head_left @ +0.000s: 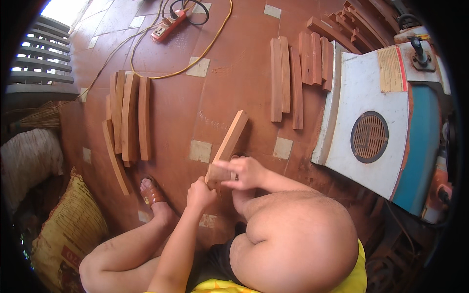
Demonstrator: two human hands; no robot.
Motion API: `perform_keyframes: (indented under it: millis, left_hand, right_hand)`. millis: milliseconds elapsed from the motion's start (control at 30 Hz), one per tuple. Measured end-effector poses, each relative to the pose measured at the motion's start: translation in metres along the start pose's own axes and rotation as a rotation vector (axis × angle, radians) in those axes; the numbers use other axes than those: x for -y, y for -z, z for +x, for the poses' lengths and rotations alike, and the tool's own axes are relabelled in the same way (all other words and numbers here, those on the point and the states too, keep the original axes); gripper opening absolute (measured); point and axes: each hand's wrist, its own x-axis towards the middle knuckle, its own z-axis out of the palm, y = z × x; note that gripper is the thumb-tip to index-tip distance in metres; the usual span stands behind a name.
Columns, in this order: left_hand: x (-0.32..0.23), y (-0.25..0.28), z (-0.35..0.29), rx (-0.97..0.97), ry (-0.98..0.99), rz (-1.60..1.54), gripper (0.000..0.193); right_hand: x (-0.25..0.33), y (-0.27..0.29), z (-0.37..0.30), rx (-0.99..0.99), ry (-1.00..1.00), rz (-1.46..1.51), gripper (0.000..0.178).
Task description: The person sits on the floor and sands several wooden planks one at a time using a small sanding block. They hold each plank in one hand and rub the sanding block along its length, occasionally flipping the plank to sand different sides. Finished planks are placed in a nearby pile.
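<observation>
A curved strip of light wood (228,144) slants up and away from me over the red tiled floor. My left hand (199,193) is closed around its near end from below. My right hand (245,173) lies over that same end with the fingers spread across the wood. My bare knees frame both hands, and a foot in a brown sandal (152,192) rests on the floor to the left.
A pile of similar curved wood pieces (128,122) lies on the floor at left, another row (293,73) at upper right. A white and blue machine (381,122) stands on the right. A power strip (168,25) with a yellow cable (205,49) lies at the top. Sacks (63,234) sit at lower left.
</observation>
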Motion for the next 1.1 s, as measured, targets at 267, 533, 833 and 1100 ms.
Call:
perform_keyframes:
  millis: [267,533,833,1100]
  left_hand:
    - [-0.01,0.004,-0.002,-0.047,0.029,0.085,0.037]
    - [-0.01,-0.007,-0.004,-0.105,-0.02,0.142,0.037]
    - [0.005,-0.012,0.0,-0.158,-0.042,0.187,0.036]
    - [-0.008,-0.015,-0.001,-0.213,-0.068,0.194,0.038]
  right_hand:
    - [-0.05,0.035,0.021,-0.349,-0.284,-0.121,0.072]
    - [-0.049,0.039,0.013,-0.354,-0.237,-0.162,0.069]
    - [0.02,0.027,0.006,0.071,-0.146,-0.153,0.069]
    - [-0.038,0.056,0.022,-0.19,-0.501,-0.329,0.069]
